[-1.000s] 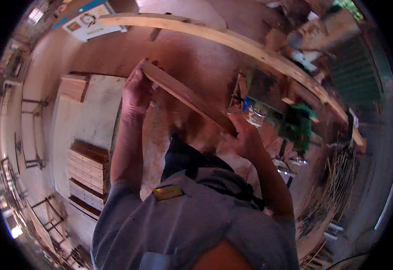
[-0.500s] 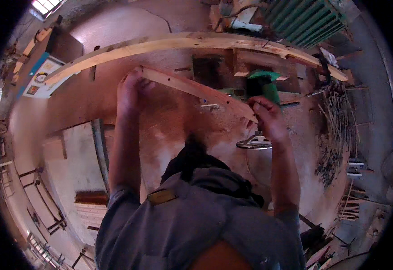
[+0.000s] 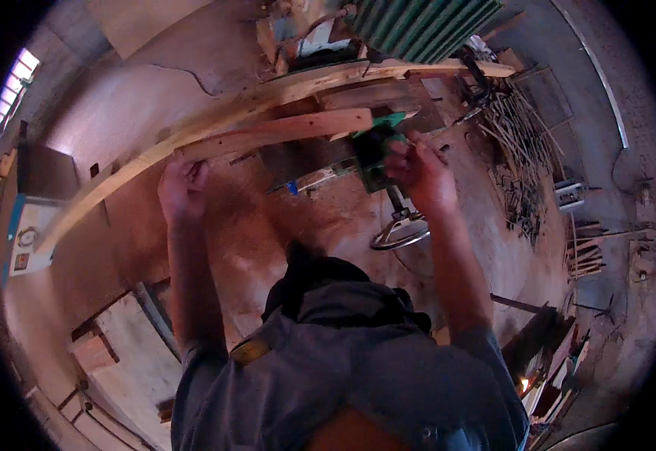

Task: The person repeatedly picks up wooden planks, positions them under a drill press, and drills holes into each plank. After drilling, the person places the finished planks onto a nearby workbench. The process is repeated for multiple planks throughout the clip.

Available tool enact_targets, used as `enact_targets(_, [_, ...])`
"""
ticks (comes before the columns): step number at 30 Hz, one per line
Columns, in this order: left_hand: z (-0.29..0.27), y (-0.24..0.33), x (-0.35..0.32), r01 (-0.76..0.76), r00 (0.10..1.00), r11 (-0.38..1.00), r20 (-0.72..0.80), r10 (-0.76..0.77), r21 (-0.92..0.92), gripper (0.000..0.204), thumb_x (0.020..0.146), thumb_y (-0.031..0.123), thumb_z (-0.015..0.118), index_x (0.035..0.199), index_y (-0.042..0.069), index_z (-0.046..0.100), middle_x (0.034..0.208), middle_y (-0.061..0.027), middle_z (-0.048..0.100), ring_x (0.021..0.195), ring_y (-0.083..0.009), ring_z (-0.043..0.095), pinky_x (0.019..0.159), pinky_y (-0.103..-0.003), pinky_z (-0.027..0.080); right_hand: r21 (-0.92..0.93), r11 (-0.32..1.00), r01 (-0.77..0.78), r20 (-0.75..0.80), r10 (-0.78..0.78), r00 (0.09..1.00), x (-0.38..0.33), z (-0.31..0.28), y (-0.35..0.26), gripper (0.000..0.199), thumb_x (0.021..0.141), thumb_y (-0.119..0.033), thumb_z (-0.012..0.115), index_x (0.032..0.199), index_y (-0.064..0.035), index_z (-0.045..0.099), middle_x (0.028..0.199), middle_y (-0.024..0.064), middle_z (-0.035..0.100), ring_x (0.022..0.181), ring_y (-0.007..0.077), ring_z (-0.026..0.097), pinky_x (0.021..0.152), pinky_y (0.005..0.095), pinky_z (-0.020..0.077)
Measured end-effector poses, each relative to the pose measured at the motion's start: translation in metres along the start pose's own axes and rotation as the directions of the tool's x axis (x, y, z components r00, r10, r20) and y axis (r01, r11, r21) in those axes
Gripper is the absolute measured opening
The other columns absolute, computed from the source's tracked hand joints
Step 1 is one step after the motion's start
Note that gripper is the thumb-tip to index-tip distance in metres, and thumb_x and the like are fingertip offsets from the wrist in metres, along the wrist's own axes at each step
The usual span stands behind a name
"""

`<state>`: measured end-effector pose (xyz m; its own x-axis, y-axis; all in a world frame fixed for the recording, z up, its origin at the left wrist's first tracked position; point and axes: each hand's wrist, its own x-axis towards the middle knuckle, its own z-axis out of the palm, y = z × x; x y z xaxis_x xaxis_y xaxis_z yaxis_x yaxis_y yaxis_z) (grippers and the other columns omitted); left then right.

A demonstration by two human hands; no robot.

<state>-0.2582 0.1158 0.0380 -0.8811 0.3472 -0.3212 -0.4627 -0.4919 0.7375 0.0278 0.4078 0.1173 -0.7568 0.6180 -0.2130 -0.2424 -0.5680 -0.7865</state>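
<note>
A short wooden board (image 3: pixel 283 129), pale reddish with small dark holes, slants across in front of me, its far end raised to the right. Closed on the board's left end, my left hand (image 3: pixel 183 188) holds it from below. My right hand (image 3: pixel 424 174) is off the board, fingers loosely curled and apart, with nothing visible in them. It hovers beside a green machine part (image 3: pixel 373 154) with a metal handwheel (image 3: pixel 401 231) below. Behind the board runs a long wooden beam (image 3: pixel 260 98), which looks curved in this picture.
A dark clamp (image 3: pixel 480 81) sits near the beam's right end. Ribbed green panel (image 3: pixel 425 26) stands at the top. Sticks and offcuts (image 3: pixel 527 150) are heaped at right. A cabinet with a dial (image 3: pixel 31 237) stands at left, and a pale flat panel (image 3: pixel 136 342) lies lower left.
My right hand has let go of the board's right end. That end has swung up and away, while my left hand keeps hold. The whole view has turned and shifted.
</note>
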Motion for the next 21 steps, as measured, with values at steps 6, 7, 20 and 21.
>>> enact_targets(6, [0.001, -0.016, 0.035, 0.001, 0.997, 0.999, -0.072, -0.004, -0.039, 0.027, 0.09, 0.018, 0.056, 0.109, -0.002, 0.054, 0.105, -0.0114, 0.06, 0.089, -0.0236, 0.059, 0.081, -0.036, 0.053, -0.073, 0.997, -0.006, -0.145, -0.005, 0.989, -0.039, -0.047, -0.019, 0.021, 0.093, -0.027, 0.053, 0.106, -0.0105, 0.056, 0.089, 0.0067, 0.061, 0.073, 0.0199, 0.057, 0.062, 0.0332, 0.0452])
enact_targets(7, [0.001, -0.019, 0.041, 0.0, 0.997, 0.999, -0.075, -0.003, -0.042, 0.027, 0.09, 0.018, 0.056, 0.109, -0.002, 0.054, 0.105, -0.0116, 0.059, 0.09, -0.0239, 0.059, 0.081, -0.036, 0.053, -0.101, 0.995, 0.004, -0.184, -0.022, 0.983, -0.046, -0.05, -0.02, 0.02, 0.094, -0.029, 0.052, 0.103, -0.0123, 0.056, 0.085, 0.0042, 0.06, 0.071, 0.0186, 0.054, 0.061, 0.0324, 0.0423])
enact_targets(20, [0.011, -0.071, 0.075, -0.051, 0.993, 0.997, -0.106, 0.044, -0.061, 0.026, 0.09, 0.011, 0.057, 0.111, -0.002, 0.053, 0.106, -0.0116, 0.058, 0.092, -0.0232, 0.06, 0.079, -0.032, 0.057, -0.129, 0.986, 0.11, -0.26, -0.141, 0.955, -0.082, -0.062, -0.026, 0.021, 0.095, -0.028, 0.049, 0.102, -0.0089, 0.056, 0.081, 0.0065, 0.059, 0.07, 0.0204, 0.057, 0.059, 0.0329, 0.0461])
enact_targets(21, [0.012, -0.074, 0.077, -0.054, 0.996, 0.995, -0.075, 0.048, -0.083, 0.026, 0.09, 0.011, 0.057, 0.111, -0.002, 0.053, 0.106, -0.0118, 0.058, 0.093, -0.0235, 0.06, 0.08, -0.032, 0.057, -0.103, 0.987, 0.122, -0.257, -0.145, 0.955, -0.082, -0.062, -0.026, 0.021, 0.095, -0.026, 0.048, 0.102, -0.0076, 0.057, 0.081, 0.0081, 0.061, 0.069, 0.0213, 0.059, 0.058, 0.0333, 0.0487])
